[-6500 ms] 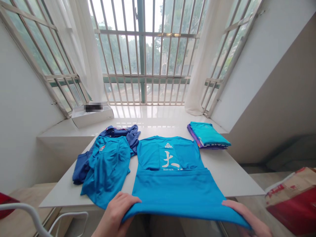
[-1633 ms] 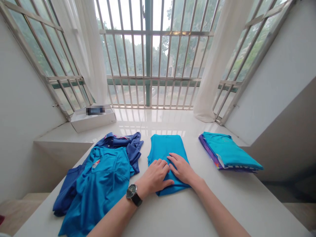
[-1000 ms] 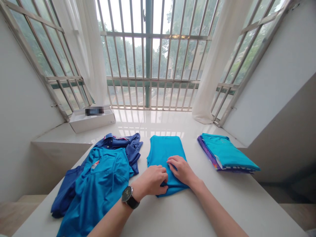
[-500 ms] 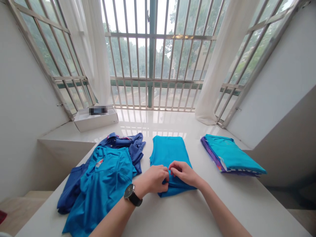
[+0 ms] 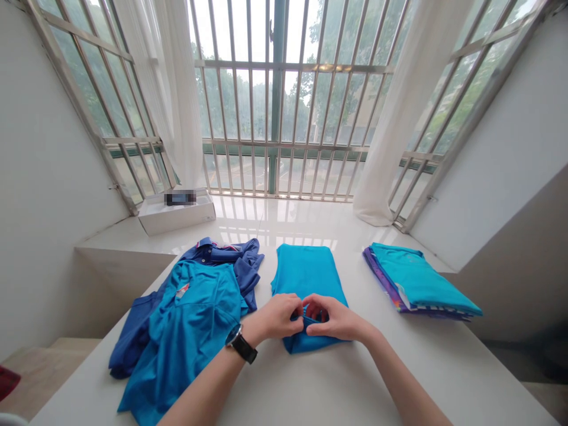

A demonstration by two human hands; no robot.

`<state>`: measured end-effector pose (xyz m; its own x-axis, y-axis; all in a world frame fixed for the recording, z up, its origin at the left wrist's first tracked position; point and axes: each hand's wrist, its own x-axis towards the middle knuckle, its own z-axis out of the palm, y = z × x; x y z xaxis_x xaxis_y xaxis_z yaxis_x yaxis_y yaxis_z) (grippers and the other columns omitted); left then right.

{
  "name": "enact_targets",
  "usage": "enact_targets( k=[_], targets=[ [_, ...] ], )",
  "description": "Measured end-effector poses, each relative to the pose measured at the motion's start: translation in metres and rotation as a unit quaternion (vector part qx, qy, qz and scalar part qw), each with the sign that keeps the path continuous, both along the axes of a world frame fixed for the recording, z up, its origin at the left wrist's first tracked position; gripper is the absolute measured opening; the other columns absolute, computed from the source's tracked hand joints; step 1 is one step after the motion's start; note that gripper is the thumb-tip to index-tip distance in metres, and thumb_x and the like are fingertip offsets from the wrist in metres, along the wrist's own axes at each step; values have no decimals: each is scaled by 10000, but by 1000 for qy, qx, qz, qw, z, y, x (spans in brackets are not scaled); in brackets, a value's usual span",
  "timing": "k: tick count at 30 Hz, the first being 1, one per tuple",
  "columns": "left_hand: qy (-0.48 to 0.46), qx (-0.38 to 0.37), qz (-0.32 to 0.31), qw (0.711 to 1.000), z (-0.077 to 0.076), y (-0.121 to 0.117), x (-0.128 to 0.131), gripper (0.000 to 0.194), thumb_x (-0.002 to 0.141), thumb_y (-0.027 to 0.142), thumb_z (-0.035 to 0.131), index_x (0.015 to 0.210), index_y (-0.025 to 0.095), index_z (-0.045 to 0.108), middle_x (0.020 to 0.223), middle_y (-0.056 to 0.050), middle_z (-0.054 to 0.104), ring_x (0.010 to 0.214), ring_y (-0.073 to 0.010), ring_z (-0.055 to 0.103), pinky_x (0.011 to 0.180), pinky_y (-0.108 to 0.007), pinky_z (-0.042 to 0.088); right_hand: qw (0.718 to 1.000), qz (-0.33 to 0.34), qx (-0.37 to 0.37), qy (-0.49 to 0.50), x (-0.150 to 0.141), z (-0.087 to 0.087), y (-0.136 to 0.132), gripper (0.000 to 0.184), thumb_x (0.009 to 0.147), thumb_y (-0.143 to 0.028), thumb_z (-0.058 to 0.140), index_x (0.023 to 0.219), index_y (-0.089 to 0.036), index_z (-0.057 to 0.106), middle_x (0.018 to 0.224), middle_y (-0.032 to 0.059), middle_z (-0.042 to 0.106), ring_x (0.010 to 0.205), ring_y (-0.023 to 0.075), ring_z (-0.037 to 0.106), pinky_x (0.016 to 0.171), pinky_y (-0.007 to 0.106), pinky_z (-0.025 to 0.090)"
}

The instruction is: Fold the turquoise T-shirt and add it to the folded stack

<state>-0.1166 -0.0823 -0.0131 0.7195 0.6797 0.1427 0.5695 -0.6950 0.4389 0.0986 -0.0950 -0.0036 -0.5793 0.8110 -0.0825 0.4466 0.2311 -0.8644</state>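
Note:
A folded blue shirt [image 5: 308,269] lies in the middle of the white table, its long sides running away from me. At its near end, my left hand [image 5: 280,316] pinches a raised layer of the cloth; a black watch [image 5: 241,343] is on that wrist. My right hand [image 5: 332,316] curls round the same raised layer, thumb in front and fingers behind. Both sets of fingertips nearly meet there, and a small gap shows in the fold. Part of the shirt's near end is hidden by the hands.
To the left, a loose blue shirt [image 5: 195,331] overlaps a navy polo shirt [image 5: 246,269]. A stack of folded clothes [image 5: 417,278] lies to the right. On the sill stands a white box [image 5: 177,220], beneath a barred window with white curtains [image 5: 386,148].
My right hand has opened its curl a little and closed thumb and fingers round the near fold, lifting its edge. My left hand stays at the fold. The view has shifted slightly.

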Motion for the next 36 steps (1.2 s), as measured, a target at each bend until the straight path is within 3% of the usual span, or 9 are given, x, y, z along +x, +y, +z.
enact_targets(
  k=[7, 11, 15, 19, 21, 25, 31, 34, 36],
  targets=[
    [-13, -21, 9, 1000, 2, 0, -1, 59, 798, 199, 557, 819, 183, 610, 800, -9, 631, 686, -131, 524, 599, -233, 355, 996, -11, 47, -70, -2, -4, -2, 283, 676, -349, 785, 902, -205, 693, 795, -13, 614, 721, 151, 521, 619, 250, 411],
    [-13, -18, 3, 1000, 1, -1, -1, 65, 814, 204, 549, 835, 185, 606, 824, -14, 626, 714, -139, 536, 622, -238, 373, 993, -8, 90, -80, -5, -10, 0, 102, 755, -251, 664, 832, -191, 692, 753, -8, 618, 691, 146, 526, 620, 255, 394],
    [-12, -22, -12, 1000, 0, 1, -6, 89, 858, 262, 543, 856, 192, 596, 843, -14, 618, 754, -152, 557, 658, -246, 399, 992, -13, 99, -72, -5, -13, 2, 120, 797, -256, 604, 835, -189, 696, 744, 0, 631, 680, 148, 537, 621, 254, 398],
    [11, -40, -26, 999, 6, 4, -16, 264, 804, 414, 658, 946, 200, 596, 923, -24, 616, 835, -187, 579, 705, -263, 431, 992, -30, 99, -68, -2, -10, 4, 167, 841, -314, 569, 873, -201, 687, 781, 4, 630, 705, 156, 534, 640, 262, 407],
    [22, -43, -26, 998, 8, 6, -20, 267, 780, 363, 673, 979, 207, 589, 953, -25, 621, 861, -197, 587, 723, -264, 438, 993, -36, 93, -63, -1, -9, 5, 189, 862, -339, 551, 895, -204, 679, 817, 8, 638, 734, 163, 540, 668, 271, 419],
    [32, -23, 8, 999, 9, 10, -24, 116, 838, 209, 554, 943, 220, 602, 903, -20, 658, 834, -193, 607, 704, -261, 429, 994, -46, 85, -56, 1, -8, 7, 206, 880, -359, 536, 917, -206, 670, 842, 8, 647, 749, 164, 549, 685, 279, 434],
    [-1, 5, 43, 999, 3, 14, -21, 183, 899, 224, 543, 1067, 242, 614, 974, -22, 713, 881, -211, 658, 714, -270, 455, 980, -60, 165, -95, -10, -10, -1, 267, 845, -396, 628, 1048, -223, 643, 962, 40, 688, 818, 200, 604, 718, 299, 456],
    [5, 57, 73, 996, 3, 14, -19, 211, 883, 222, 589, 1092, 243, 605, 994, -26, 713, 912, -231, 659, 787, -322, 476, 966, -67, 217, -119, -20, -16, -4, 271, 872, -391, 610, 1083, -222, 625, 1052, 72, 696, 899, 240, 631, 770, 329, 455],
    [3, 117, 98, 988, 5, 13, -17, 271, 858, 194, 624, 1125, 234, 591, 1065, -46, 693, 988, -250, 637, 877, -378, 467, 962, -89, 226, -126, -24, -22, -2, 195, 925, -364, 528, 998, -215, 631, 998, 73, 703, 869, 238, 636, 751, 329, 447]
  ],
)
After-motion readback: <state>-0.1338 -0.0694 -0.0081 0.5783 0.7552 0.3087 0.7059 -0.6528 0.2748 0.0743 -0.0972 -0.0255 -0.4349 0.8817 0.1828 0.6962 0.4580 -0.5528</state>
